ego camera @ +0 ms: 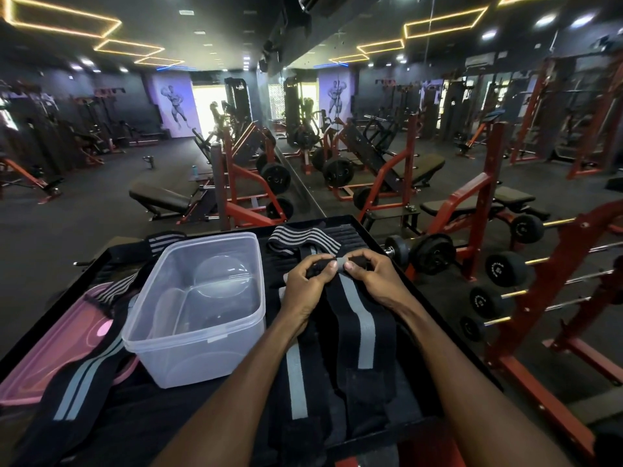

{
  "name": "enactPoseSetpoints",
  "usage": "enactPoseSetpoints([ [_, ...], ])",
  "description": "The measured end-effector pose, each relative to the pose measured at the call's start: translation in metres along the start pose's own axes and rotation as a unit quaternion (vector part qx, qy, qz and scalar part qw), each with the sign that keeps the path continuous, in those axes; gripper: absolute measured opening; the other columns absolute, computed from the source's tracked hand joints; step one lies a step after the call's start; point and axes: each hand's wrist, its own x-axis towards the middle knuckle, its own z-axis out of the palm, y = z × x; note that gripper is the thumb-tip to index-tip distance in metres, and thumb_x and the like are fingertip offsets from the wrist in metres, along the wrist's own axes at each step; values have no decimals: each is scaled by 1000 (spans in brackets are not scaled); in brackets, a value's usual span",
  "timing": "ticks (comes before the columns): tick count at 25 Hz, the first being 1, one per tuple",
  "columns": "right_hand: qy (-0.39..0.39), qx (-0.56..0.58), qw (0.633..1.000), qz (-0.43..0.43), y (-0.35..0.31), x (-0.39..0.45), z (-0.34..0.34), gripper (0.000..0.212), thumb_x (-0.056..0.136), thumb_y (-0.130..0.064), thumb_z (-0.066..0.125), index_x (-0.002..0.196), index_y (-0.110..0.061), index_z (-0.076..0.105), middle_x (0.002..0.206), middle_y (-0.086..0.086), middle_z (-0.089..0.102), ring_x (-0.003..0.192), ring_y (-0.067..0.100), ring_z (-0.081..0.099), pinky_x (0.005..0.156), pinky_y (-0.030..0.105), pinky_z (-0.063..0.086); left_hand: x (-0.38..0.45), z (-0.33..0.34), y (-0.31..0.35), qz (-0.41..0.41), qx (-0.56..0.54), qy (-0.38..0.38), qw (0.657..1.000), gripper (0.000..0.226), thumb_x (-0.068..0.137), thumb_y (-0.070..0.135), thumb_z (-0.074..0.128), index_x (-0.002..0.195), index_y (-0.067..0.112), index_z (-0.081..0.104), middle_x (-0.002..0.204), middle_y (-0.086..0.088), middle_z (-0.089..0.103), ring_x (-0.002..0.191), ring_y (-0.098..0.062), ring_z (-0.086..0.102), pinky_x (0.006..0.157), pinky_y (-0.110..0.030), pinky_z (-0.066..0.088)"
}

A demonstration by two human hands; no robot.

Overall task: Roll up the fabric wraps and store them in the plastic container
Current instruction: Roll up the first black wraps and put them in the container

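A black fabric wrap with a grey centre stripe [365, 332] lies stretched toward me on the black table. My left hand [308, 284] and my right hand [369, 274] both pinch its far end, which is curled into a small roll between the fingertips. A second black wrap with a grey stripe [296, 382] lies beside it under my left forearm. The clear plastic container [199, 308] stands open to the left of my hands, with no wraps inside. A striped wrap [303, 239] lies folded just beyond my hands.
A pink lid [50, 348] lies at the left with a black wrap with blue-grey stripes [81, 375] draped over it. Another striped wrap [161, 242] sits behind the container. The table edge [438, 311] runs close on the right, with dumbbells [435, 252] and red racks beyond.
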Motion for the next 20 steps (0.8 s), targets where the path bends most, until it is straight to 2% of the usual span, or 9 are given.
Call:
enactPoseSetpoints([
  [2,-17,-10,1000,-16,0,-1,-1,13,88,1,67,99,-6,67,94,4,66,87,10,61,79,15,50,2,1,-1,-49,1,6,999,26,84,45,72,90,21,76,92,-3,77,95,-23,73,91,-41,57],
  [4,-31,-12,999,-18,0,-1,-1,18,86,5,67,101,-6,66,96,6,66,87,11,62,82,22,51,3,-1,-1,-58,27,13,998,33,83,51,70,90,19,75,89,-4,77,91,-24,74,89,-45,57],
  [7,-26,27,999,16,0,0,1,16,86,0,69,101,-5,67,94,3,67,85,9,63,78,20,52,2,-4,-1,-20,27,21,999,20,79,38,73,92,22,76,89,-4,77,91,-25,73,91,-50,56],
  [10,-23,7,999,29,2,2,3,6,91,-12,68,96,-8,69,93,2,69,87,9,64,81,22,48,1,-2,-2,23,43,26,998,15,80,21,75,94,24,76,92,0,77,93,-22,72,93,-47,55],
  [13,-14,-19,1000,3,2,1,2,6,89,-5,68,96,-5,70,91,1,68,84,7,63,82,18,49,1,-1,-1,34,38,17,999,20,81,10,75,96,24,76,96,3,77,96,-16,72,95,-40,55],
  [16,7,-20,999,-27,-2,-2,0,14,84,3,71,97,-2,69,92,2,67,80,-4,62,79,11,48,0,1,2,-15,-28,13,999,13,82,17,78,95,20,76,94,-2,77,95,-20,72,94,-40,56],
  [18,9,-7,1000,-29,-4,-3,1,18,81,6,73,97,-2,69,92,2,68,81,0,63,80,12,50,-2,3,3,-51,-64,8,997,17,84,28,77,93,14,76,91,-7,77,92,-24,73,91,-41,57],
  [20,8,19,1000,-14,-5,-4,2,20,80,5,74,99,-1,69,92,3,69,82,5,64,79,15,52,-2,2,2,-43,-40,8,998,14,87,27,74,91,14,76,89,-7,77,89,-22,73,89,-40,57],
])
